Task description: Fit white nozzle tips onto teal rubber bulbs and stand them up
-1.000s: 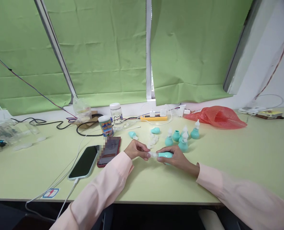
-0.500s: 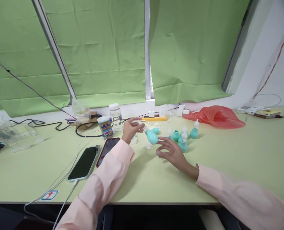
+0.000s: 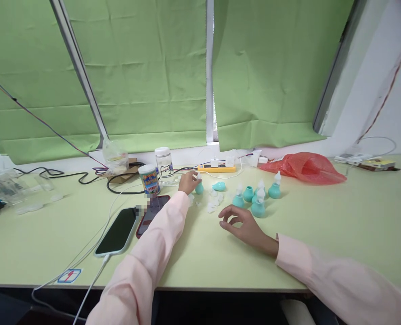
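Note:
My left hand point(image 3: 188, 182) reaches forward and is closed round a teal rubber bulb with a white tip point(image 3: 199, 187), which stands on the pale green table point(image 3: 322, 225). My right hand point(image 3: 239, 221) rests on the table with its fingers loosely spread and nothing in them. Just beyond it stands a cluster of several teal bulbs point(image 3: 257, 194), some with white tips. A loose teal bulb point(image 3: 218, 186) lies on its side, and small white tips point(image 3: 214, 202) lie scattered between my hands.
Two phones point(image 3: 119, 230) lie at the left, one on a white cable. A printed can point(image 3: 149, 178), a clear jar point(image 3: 164, 160), a yellow power strip point(image 3: 217, 168) and a red plastic bag point(image 3: 303, 167) sit along the back. Green blinds hang behind.
My left hand carried the tipped teal bulb away from my right hand, forward, and set it down upright on the table. My right hand let go and opened.

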Action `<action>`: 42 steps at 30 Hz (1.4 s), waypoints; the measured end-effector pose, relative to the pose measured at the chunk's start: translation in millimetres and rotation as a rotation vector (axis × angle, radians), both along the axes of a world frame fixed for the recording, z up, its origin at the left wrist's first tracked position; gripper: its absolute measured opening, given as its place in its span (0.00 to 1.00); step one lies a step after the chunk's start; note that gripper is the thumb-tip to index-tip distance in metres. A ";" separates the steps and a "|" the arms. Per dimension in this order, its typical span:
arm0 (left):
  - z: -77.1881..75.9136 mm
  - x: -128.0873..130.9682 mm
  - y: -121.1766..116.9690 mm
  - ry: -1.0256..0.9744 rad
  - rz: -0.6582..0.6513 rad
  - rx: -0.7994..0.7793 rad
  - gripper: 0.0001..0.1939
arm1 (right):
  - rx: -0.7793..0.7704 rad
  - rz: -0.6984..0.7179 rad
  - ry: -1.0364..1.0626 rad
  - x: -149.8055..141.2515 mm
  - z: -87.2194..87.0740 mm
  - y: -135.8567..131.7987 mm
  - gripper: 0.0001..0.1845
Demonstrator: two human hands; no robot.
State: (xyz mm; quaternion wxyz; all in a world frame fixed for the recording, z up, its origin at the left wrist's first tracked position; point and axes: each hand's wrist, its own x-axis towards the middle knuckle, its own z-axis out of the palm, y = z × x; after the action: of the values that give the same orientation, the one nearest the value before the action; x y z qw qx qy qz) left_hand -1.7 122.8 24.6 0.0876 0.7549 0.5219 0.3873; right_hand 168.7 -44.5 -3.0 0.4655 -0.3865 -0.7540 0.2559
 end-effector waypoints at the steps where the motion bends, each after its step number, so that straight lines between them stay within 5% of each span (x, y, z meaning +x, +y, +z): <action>1: -0.1 -1.8 0.1 0.011 -0.006 -0.005 0.15 | 0.000 -0.001 -0.005 -0.1 -0.4 0.3 0.06; 21: -11.0 -2.4 0.1 0.087 0.052 0.017 0.20 | 0.056 0.046 -0.248 -1.1 -9.6 1.2 0.03; 25: -2.2 5.7 -20.7 0.181 0.123 0.312 0.22 | 0.077 0.031 -0.294 -1.0 -11.2 1.0 0.02; 27: 0.6 15.3 -33.6 0.299 0.044 0.439 0.19 | 0.081 0.028 -0.301 -1.1 -11.4 0.9 0.02; 31: -8.7 42.5 -53.8 0.569 -0.137 0.297 0.17 | 0.097 0.031 -0.303 -1.5 -10.4 0.2 0.02; 37: -34.6 61.8 -59.4 0.745 -0.110 0.148 0.15 | 0.117 0.031 -0.330 -1.4 -9.5 -1.0 0.03; 42: -38.3 60.5 -57.8 0.742 -0.135 0.160 0.11 | 0.126 0.023 -0.329 -1.2 -9.8 -1.1 0.03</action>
State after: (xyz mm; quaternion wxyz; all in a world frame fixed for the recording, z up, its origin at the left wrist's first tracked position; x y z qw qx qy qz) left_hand 58.8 65.0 -13.7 -0.1410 0.8808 0.4356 0.1207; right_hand 167.5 -45.6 -12.8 0.3563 -0.3846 -0.8389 0.1465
